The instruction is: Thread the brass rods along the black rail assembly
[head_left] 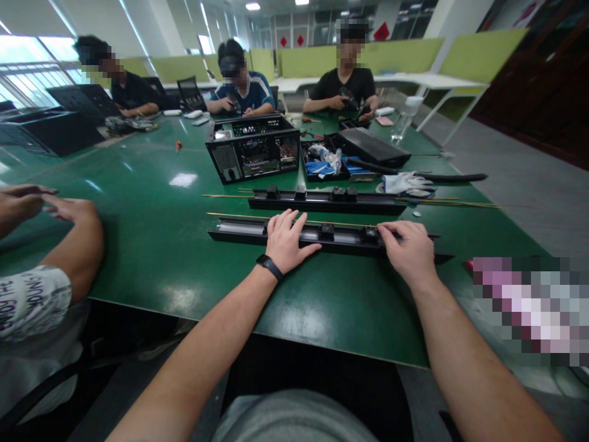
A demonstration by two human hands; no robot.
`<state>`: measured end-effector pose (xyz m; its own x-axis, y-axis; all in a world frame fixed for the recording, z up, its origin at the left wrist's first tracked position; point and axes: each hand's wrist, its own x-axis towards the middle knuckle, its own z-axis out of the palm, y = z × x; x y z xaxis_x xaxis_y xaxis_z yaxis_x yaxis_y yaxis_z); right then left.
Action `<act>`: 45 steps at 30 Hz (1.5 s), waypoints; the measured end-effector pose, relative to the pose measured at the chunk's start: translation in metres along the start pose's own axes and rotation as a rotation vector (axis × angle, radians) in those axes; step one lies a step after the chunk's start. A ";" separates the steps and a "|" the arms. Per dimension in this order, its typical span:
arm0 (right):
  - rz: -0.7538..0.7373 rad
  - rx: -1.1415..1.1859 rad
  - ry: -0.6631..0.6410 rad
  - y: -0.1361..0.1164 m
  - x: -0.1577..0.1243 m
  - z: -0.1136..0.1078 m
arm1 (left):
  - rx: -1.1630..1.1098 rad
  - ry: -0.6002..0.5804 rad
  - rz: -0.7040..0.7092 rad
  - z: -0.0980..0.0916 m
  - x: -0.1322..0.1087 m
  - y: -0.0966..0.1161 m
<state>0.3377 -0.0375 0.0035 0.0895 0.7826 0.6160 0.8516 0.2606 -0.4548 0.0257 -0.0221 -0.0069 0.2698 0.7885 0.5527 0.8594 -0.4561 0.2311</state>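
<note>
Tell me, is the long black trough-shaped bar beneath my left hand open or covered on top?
Open where visible: the long black trough-shaped bar shows its silvery inside and small black blocks.

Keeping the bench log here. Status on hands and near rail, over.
Left hand spread over near rail. Right hand pinching, apparently on thin gold rod. Near rail lying on green table. Second rail just beyond.

Noted on the table [151, 245]: near rail [347, 236], thin rod [340, 223] along its far edge; second rail [317, 203] behind it. Beyond: computer case [253, 155], tray [324, 178] of gloves [326, 161] to its right, bottle [405, 120] farther right.
</note>
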 end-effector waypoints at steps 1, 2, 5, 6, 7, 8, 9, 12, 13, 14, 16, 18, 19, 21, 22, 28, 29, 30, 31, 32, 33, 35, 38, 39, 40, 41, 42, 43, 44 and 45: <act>-0.010 0.005 0.002 -0.001 0.000 0.000 | 0.001 -0.001 0.000 0.000 0.000 0.000; -0.018 0.010 0.005 -0.001 -0.001 0.000 | 0.001 -0.002 0.000 0.000 0.000 0.000; -0.007 0.023 -0.002 -0.002 -0.001 0.001 | 0.001 -0.010 -0.003 -0.001 0.001 0.001; 0.008 0.025 -0.007 -0.002 -0.001 0.002 | 0.000 -0.015 -0.005 -0.001 0.001 0.001; 0.022 0.026 -0.011 -0.002 -0.002 0.002 | -0.002 -0.018 -0.006 -0.001 0.001 0.001; 0.033 0.028 -0.013 -0.002 -0.001 0.002 | -0.003 -0.021 -0.007 -0.002 0.001 0.002; 0.040 0.030 -0.013 -0.002 -0.001 0.003 | -0.005 -0.021 -0.008 -0.002 0.001 0.002; 0.054 0.030 -0.019 -0.001 0.000 0.003 | -0.008 -0.020 -0.008 -0.002 0.001 0.002; 0.058 0.029 -0.023 -0.001 0.000 0.003 | -0.009 -0.021 -0.008 -0.002 0.001 0.002; 0.061 0.029 -0.026 -0.001 0.000 0.003 | -0.009 -0.020 -0.008 -0.002 0.001 0.002; 0.065 0.028 -0.024 0.000 0.001 0.004 | -0.008 -0.019 -0.008 -0.003 0.001 0.002; 0.059 0.022 -0.024 0.000 0.002 0.004 | -0.007 -0.017 -0.006 -0.003 0.001 0.003; 0.052 0.016 -0.027 0.000 0.002 0.005 | -0.006 -0.016 -0.005 -0.003 0.001 0.003; 0.031 0.000 -0.038 0.000 0.003 0.007 | -0.005 -0.021 -0.003 -0.003 0.001 0.003; 0.020 -0.008 -0.042 0.001 0.003 0.007 | -0.005 -0.022 -0.003 -0.003 0.000 0.003; 0.050 -0.089 -0.020 0.023 0.006 -0.002 | -0.006 -0.014 -0.010 -0.002 0.000 0.001; 0.076 -0.117 -0.012 0.028 0.006 -0.006 | -0.006 -0.015 -0.010 -0.002 0.000 0.001; 0.105 -0.146 -0.002 0.034 0.007 -0.009 | -0.006 -0.016 -0.010 -0.002 0.000 0.001; 0.138 -0.173 0.009 0.038 0.008 -0.012 | -0.006 -0.017 -0.010 -0.002 0.001 0.001; 0.175 -0.193 0.021 0.041 0.008 -0.015 | -0.005 -0.016 -0.010 -0.002 0.001 0.001; 0.204 -0.206 0.031 0.043 0.009 -0.016 | -0.004 -0.015 -0.010 -0.002 0.001 0.001; 0.227 -0.203 0.037 0.043 0.009 -0.015 | -0.003 -0.013 -0.009 -0.002 0.001 0.001; 0.185 -0.170 0.018 0.039 0.007 -0.009 | -0.003 -0.012 -0.008 -0.002 0.001 0.001; 0.177 -0.167 0.011 0.039 0.007 -0.007 | -0.002 -0.012 -0.008 -0.003 0.001 0.001; 0.183 -0.173 0.009 0.039 0.007 -0.006 | -0.003 -0.012 -0.009 -0.003 0.001 0.001; 0.204 -0.192 0.008 0.040 0.007 -0.005 | -0.003 -0.012 -0.010 -0.003 0.001 0.001; 0.239 -0.223 0.005 0.041 0.007 -0.006 | -0.004 -0.012 -0.011 -0.003 0.001 0.001; 0.289 -0.262 0.002 0.043 0.008 -0.007 | -0.005 -0.011 -0.011 -0.003 0.001 0.001; 0.349 -0.304 0.003 0.044 0.008 -0.010 | -0.006 -0.010 -0.010 -0.003 0.001 0.001; 0.415 -0.347 0.007 0.045 0.009 -0.013 | -0.006 -0.008 -0.008 -0.003 0.001 0.001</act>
<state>0.3831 -0.0259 -0.0026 0.4573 0.7759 0.4346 0.8643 -0.2726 -0.4227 0.0254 -0.0229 -0.0043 0.2668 0.7952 0.5445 0.8587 -0.4526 0.2402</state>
